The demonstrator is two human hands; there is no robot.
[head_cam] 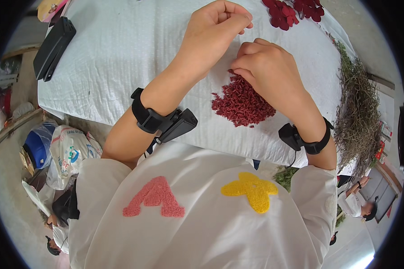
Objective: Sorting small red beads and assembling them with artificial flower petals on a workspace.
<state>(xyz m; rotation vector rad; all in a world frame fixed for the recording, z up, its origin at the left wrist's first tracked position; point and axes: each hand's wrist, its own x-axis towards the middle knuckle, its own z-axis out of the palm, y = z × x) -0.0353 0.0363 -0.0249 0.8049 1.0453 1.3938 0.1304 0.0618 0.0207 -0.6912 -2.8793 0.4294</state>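
Note:
My left hand [219, 23] is raised over the far part of the white-covered table [121, 60]. Its thumb and index finger are pressed together, and nothing shows between them. Lower and to the right, my right hand [267, 64] is curled over the far edge of a pile of small dark red dried pieces [244, 104]. One dark red piece shows right at its fingertips; whether they grip it or it lies on the pile is hidden. Dark red flower-like petals or leaves [282, 15] lie beyond my right hand. Each forearm wears a black strapped device.
A black case-like object [54, 48] is at the table's left edge. A bundle of dry, twiggy plants [355, 114] lies along the right edge. Plastic bags [70, 151] and a blue container [38, 146] stand at left. A person [357, 203] is at far right, another [59, 238] at lower left.

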